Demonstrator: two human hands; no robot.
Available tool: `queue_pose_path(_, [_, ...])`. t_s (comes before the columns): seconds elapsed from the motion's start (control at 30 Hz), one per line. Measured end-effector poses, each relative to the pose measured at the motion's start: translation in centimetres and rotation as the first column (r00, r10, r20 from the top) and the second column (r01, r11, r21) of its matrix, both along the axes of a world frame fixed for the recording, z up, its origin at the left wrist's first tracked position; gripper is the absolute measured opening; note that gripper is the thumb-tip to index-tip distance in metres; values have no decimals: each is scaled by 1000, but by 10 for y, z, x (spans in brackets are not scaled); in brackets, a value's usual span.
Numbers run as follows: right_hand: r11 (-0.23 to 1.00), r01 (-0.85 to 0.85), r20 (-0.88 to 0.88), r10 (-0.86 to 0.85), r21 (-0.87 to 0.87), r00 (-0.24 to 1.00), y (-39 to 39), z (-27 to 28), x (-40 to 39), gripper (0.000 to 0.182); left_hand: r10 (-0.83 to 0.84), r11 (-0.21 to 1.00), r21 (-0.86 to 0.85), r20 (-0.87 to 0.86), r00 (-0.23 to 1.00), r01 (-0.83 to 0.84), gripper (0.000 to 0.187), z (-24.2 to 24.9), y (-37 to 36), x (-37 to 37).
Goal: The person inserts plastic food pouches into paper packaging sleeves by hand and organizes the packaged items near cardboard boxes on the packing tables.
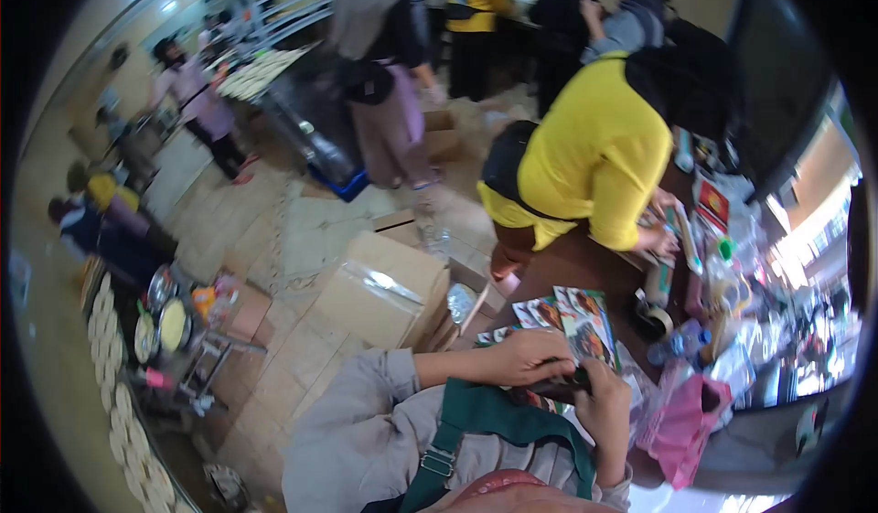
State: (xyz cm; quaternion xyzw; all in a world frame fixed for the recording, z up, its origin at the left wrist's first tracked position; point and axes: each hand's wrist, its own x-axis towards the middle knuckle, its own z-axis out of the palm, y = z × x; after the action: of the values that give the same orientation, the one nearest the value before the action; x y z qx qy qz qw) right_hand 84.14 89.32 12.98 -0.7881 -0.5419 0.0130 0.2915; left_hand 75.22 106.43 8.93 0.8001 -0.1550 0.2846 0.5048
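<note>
My left hand (532, 358) reaches in from the left with its fingers closed. Beside it, my right hand (604, 401) is also closed, the thumb close to the left fingertips. A small dark object (553, 389) is between both hands, in front of my chest; its shape is partly hidden and I cannot make out what it is. Just beyond the hands, printed packets with food pictures (585, 316) lie on the dark brown table (585, 261).
A person in yellow (585, 147) bends over the table, hands at a roll. A pink bag (686, 422), bottles (681, 341) and tape rolls (654, 319) lie at right. A large cardboard box (384, 284) stands at left. Several people work behind.
</note>
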Motion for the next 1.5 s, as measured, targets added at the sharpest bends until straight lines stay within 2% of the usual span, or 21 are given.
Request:
queue_pose_path(0.1, [1000, -23, 46, 22, 21, 999, -4, -6, 1, 29, 29, 999, 29, 102, 994, -32, 10, 28, 1, -7])
queue_pose_path(0.2, [997, -16, 48, 12, 75, 999, -4, -14, -2, 27, 28, 1000, -6, 358, 933, -28, 12, 52, 14, -19])
queue_pose_path(0.23, [996, -13, 51, 9, 84, 999, -5, -16, -2, 27, -29, 999, -14, 419, 908, 38, 29, 62, 20, -27])
queue_pose_path(0.3, [996, -2, 58, -3, 94, 998, -8, -23, -1, 26, -35, 995, -60, 545, 838, 81, 46, 88, 17, -39])
queue_pose_path(0.5, [998, 26, 15, -27, 60, 1000, -6, -10, -13, 27, -126, 933, -88, 828, 546, 349, 60, 134, -18, -50])
queue_pose_path(0.6, [993, 93, 1, -93, 73, 996, -5, 2, -23, 27, -225, 918, -30, 781, 582, 395, 48, 131, -22, -61])
queue_pose_path(0.67, [990, 114, 7, -115, 80, 993, -8, 0, -23, 27, -218, 909, -37, 805, 551, 415, 48, 134, -28, -57])
queue_pose_path(0.73, [988, 117, 35, -121, 96, 992, -14, -5, -22, 26, -347, 784, -80, 765, 542, 616, 56, 137, -39, -63])
queue_pose_path(0.8, [987, 117, 59, -124, 114, 990, -18, -10, -21, 26, -484, 714, -9, 716, 503, 700, 67, 133, -39, -64])
queue_pose_path(0.83, [986, 118, 67, -126, 121, 990, -20, -12, -22, 26, -556, 713, 88, 676, 484, 695, 71, 128, -33, -58])
queue_pose_path(0.9, [984, 122, 78, -133, 132, 988, -25, -14, -22, 26, -505, 721, 115, 763, 404, 683, 75, 120, -49, -41])
queue_pose_path(0.93, [983, 123, 84, -136, 137, 987, -26, -15, -23, 26, -366, 725, 42, 869, 333, 687, 76, 112, -80, -31])
queue_pose_path(1.0, [982, 132, 91, -145, 136, 985, -27, -16, -23, 25, -236, 726, -5, 937, 256, 688, 75, 113, -94, -28])
queue_pose_path(1.1, [982, 139, 101, -152, 130, 983, -31, -17, -23, 25, -246, 744, 4, 931, 269, 668, 74, 114, -92, -27])
queue_pose_path(1.23, [981, 160, 97, -170, 107, 981, -30, -15, -24, 25, -27, 682, -242, 935, 354, 690, 72, 129, -114, -35])
queue_pose_path(1.3, [981, 169, 96, -178, 96, 979, -30, -14, -24, 25, -44, 776, -199, 930, 366, 599, 71, 125, -108, -34])
queue_pose_path(1.33, [981, 173, 93, -181, 90, 979, -31, -13, -24, 25, -129, 873, -66, 923, 361, 482, 70, 119, -86, -31])
queue_pose_path(1.37, [980, 178, 88, -185, 83, 979, -30, -13, -24, 25, -209, 905, 26, 896, 391, 425, 70, 121, -71, -32])
queue_pose_path(1.4, [980, 184, 83, -191, 78, 978, -30, -12, -24, 25, -283, 922, 124, 862, 421, 366, 70, 123, -57, -34])
queue_pose_path(1.43, [979, 192, 81, -197, 69, 977, -31, -11, -24, 25, -354, 907, 173, 809, 469, 384, 70, 127, -47, -42])
queue_pose_path(1.5, [978, 202, 72, -206, 54, 976, -31, -9, -25, 25, -336, 913, 165, 821, 461, 372, 65, 127, -47, -41])
